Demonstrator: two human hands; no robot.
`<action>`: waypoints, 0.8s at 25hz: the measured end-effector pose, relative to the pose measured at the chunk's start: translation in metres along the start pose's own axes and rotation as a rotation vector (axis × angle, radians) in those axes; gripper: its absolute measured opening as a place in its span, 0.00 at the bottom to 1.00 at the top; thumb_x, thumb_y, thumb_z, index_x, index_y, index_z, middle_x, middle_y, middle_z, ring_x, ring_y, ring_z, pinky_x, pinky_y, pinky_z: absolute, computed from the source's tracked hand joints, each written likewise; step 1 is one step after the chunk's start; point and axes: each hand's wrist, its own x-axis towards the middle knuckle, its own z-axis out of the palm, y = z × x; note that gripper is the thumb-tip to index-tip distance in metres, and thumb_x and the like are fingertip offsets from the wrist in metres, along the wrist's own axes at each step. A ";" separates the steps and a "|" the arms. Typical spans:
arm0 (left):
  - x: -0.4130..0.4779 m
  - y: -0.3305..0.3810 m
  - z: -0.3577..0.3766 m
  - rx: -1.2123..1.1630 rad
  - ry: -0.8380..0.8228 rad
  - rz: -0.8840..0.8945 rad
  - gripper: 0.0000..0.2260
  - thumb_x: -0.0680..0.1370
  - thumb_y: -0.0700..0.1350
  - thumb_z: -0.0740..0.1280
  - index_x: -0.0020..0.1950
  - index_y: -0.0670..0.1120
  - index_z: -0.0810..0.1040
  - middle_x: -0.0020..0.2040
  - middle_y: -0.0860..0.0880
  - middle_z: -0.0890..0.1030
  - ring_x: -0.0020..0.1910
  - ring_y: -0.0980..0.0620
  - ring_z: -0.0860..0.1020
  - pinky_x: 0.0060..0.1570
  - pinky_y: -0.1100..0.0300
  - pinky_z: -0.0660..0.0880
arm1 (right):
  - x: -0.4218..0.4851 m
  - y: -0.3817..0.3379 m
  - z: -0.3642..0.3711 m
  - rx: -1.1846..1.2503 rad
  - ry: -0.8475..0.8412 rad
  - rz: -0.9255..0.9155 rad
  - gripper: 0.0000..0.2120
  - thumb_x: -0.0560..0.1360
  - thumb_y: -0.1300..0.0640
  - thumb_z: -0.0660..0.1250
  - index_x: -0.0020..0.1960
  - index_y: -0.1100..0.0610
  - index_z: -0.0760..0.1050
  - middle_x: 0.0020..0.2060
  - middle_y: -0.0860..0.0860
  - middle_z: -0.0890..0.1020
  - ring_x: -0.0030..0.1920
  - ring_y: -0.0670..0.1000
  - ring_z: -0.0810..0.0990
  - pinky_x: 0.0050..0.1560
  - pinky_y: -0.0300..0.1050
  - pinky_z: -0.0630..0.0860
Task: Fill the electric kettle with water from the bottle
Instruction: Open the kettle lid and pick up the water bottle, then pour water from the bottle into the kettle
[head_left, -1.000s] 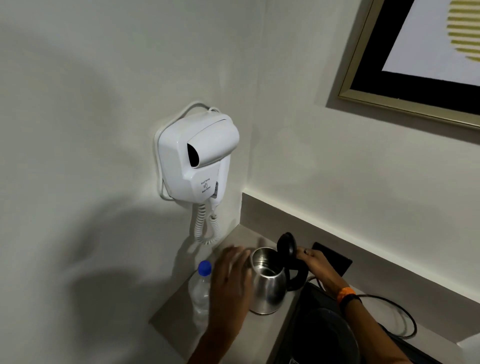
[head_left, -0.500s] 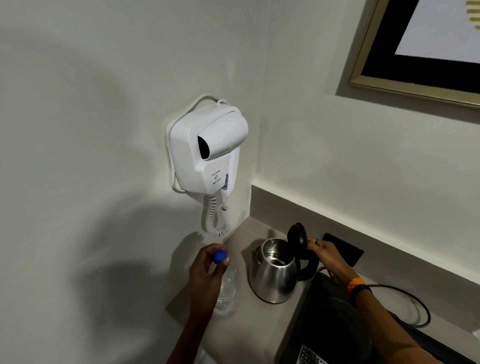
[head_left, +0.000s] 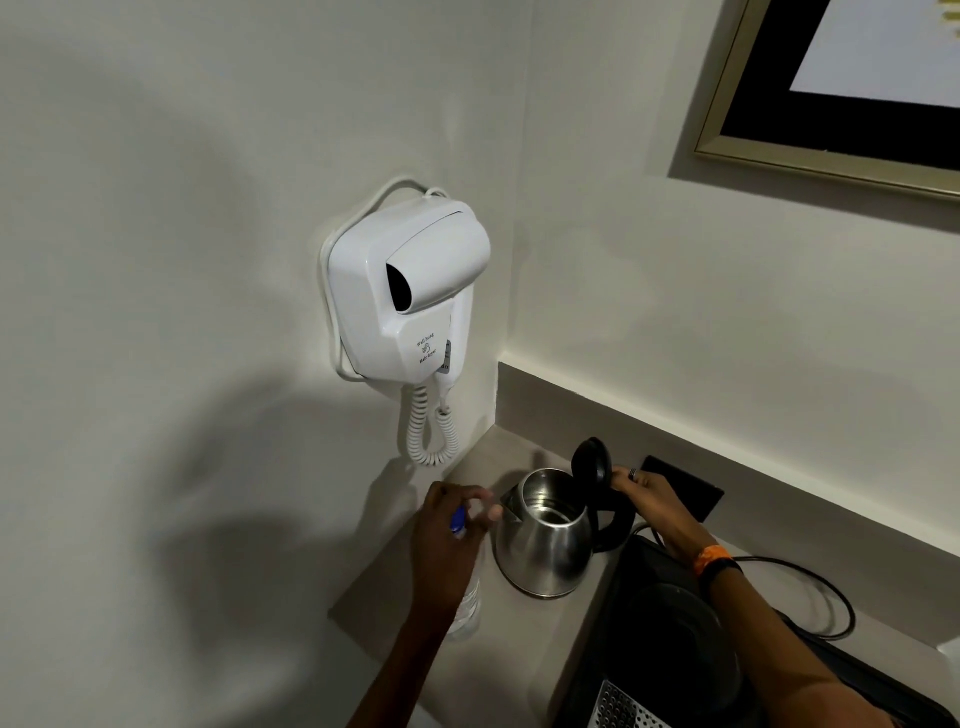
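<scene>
- The left hand has its fingers curled around the blue cap of the bottle, which stands left of the kettle.
- The right hand holds the kettle's black handle; the lid is up.
- Since half a second ago the left hand's grip has settled lower over the cap.

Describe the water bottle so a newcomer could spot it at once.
Find the white hair dryer on the wall; below it lies a counter. Left of the steel kettle stands the bottle, gripped at the top by the left hand. It alone is clear plastic with a blue cap.
</scene>
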 end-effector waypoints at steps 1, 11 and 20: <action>0.000 -0.001 0.001 0.025 -0.007 0.036 0.06 0.74 0.52 0.73 0.47 0.61 0.78 0.47 0.56 0.79 0.46 0.56 0.80 0.46 0.61 0.78 | 0.000 0.000 0.000 0.004 -0.002 -0.005 0.11 0.81 0.56 0.66 0.54 0.57 0.87 0.50 0.58 0.89 0.54 0.56 0.87 0.62 0.48 0.79; -0.009 -0.036 -0.015 0.073 0.040 -0.138 0.44 0.57 0.59 0.84 0.66 0.42 0.73 0.62 0.52 0.66 0.61 0.52 0.72 0.64 0.59 0.71 | 0.005 0.008 -0.001 -0.012 0.004 -0.020 0.11 0.80 0.53 0.67 0.52 0.53 0.88 0.48 0.54 0.90 0.52 0.51 0.88 0.55 0.41 0.79; -0.007 -0.055 -0.002 0.293 0.041 0.093 0.24 0.63 0.54 0.77 0.55 0.45 0.79 0.54 0.49 0.71 0.53 0.64 0.73 0.51 0.67 0.75 | 0.007 0.012 0.003 -0.009 0.074 -0.014 0.12 0.81 0.56 0.66 0.45 0.51 0.88 0.39 0.50 0.90 0.43 0.46 0.89 0.39 0.29 0.79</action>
